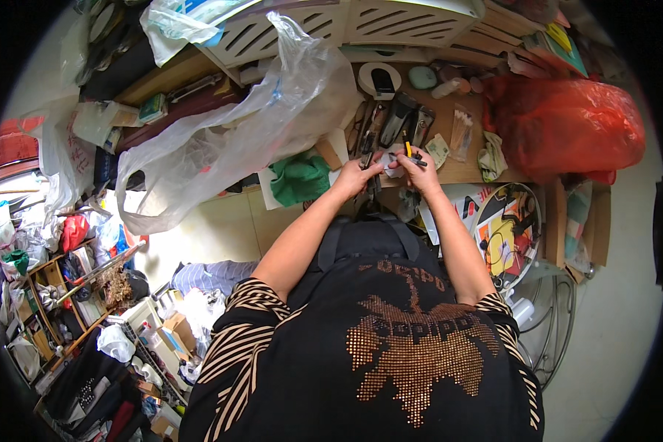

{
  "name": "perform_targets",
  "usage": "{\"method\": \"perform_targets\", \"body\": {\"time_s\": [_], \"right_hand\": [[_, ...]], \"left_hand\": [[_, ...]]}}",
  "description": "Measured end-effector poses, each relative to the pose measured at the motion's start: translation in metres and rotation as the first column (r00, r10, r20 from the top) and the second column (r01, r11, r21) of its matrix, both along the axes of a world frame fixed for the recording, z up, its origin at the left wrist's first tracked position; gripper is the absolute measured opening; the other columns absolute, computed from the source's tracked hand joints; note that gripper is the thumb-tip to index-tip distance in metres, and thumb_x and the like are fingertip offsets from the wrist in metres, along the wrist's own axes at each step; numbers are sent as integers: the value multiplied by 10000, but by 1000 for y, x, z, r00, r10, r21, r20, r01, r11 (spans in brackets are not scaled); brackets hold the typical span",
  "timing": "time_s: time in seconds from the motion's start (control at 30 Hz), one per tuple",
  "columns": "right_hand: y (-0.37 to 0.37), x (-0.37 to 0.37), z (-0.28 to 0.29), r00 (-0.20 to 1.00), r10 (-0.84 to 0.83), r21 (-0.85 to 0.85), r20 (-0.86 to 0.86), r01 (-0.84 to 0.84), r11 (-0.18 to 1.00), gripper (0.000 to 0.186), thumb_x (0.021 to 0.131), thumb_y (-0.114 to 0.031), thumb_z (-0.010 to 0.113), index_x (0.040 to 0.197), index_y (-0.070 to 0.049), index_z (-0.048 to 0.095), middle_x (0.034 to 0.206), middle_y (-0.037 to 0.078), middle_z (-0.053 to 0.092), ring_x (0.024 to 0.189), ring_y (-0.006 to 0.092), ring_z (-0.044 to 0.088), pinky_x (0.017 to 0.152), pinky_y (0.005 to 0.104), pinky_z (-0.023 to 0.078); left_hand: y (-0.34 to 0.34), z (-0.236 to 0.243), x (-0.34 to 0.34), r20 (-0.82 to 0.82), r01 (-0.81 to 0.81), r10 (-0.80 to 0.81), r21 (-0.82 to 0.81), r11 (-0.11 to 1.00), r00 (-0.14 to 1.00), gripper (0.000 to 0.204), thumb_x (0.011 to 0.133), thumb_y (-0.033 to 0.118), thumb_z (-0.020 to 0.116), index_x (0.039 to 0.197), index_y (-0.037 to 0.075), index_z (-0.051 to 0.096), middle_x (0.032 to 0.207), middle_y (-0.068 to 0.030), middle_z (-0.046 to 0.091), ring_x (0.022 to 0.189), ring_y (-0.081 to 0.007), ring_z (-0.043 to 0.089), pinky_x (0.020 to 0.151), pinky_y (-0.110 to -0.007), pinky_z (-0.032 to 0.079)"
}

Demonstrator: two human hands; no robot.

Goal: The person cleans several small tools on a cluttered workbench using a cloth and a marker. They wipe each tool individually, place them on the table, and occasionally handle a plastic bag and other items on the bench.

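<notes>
At the near edge of the wooden desk, my left hand (356, 179) is closed around a dark, slim object (366, 159); its kind is too small to make out. My right hand (418, 174) pinches a thin yellow-and-black tool (407, 143) that points away from me. Between both hands lies something small and white (391, 165), partly covered by the fingers. Just beyond them are a black clipper-like device (398, 118) and a dark grey one (421, 125). A crumpled green cloth (300, 179) rests left of my left hand.
A large clear plastic bag (272, 110) spreads over the desk's left side. The right end holds a bulging red bag (567, 125). Cotton swabs in a packet (460, 135) lie right of my hands. Below the desk stands a round wire-rimmed basket (508, 232). Cluttered shelves (59, 302) fill the far left.
</notes>
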State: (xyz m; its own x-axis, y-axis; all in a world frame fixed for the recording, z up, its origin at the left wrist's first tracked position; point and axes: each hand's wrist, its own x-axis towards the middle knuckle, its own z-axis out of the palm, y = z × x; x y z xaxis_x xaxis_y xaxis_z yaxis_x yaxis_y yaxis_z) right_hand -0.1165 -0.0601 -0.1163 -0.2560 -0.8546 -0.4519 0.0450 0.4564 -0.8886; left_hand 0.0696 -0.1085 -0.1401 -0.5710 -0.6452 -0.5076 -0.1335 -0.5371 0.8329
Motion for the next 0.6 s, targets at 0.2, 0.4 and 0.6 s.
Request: {"method": "perform_targets", "body": {"time_s": [0.2, 0.4, 0.6], "right_hand": [[0, -3, -2, 1000, -8, -51, -22, 6, 999, 204, 877, -214, 613, 982, -41, 589, 764, 59, 688, 393, 55, 432, 361, 191, 323], [2, -9, 2, 999, -32, 6, -36, 32, 999, 215, 868, -228, 620, 980, -47, 593, 745, 47, 684, 421, 49, 443, 369, 192, 328], [14, -3, 36, 972, -107, -203, -207, 64, 977, 195, 885, -213, 621, 972, -41, 596, 733, 30, 674, 421, 31, 426, 378, 196, 315]], "left_hand": [[-1, -10, -1, 12, 21, -20, -11, 1000, 1000, 335, 855, 335, 669, 1066, 77, 638, 646, 28, 566, 433, -66, 438, 417, -235, 350], [-1, -16, -1, 15, 37, -36, -34, 999, 999, 409, 878, 346, 638, 1218, 119, 626, 726, 31, 621, 458, -63, 446, 434, -238, 366], [-2, -18, -2, 20, 32, -31, -40, 999, 999, 357, 878, 347, 640, 1145, 112, 663, 672, 23, 604, 455, -60, 444, 431, -235, 359]]}}
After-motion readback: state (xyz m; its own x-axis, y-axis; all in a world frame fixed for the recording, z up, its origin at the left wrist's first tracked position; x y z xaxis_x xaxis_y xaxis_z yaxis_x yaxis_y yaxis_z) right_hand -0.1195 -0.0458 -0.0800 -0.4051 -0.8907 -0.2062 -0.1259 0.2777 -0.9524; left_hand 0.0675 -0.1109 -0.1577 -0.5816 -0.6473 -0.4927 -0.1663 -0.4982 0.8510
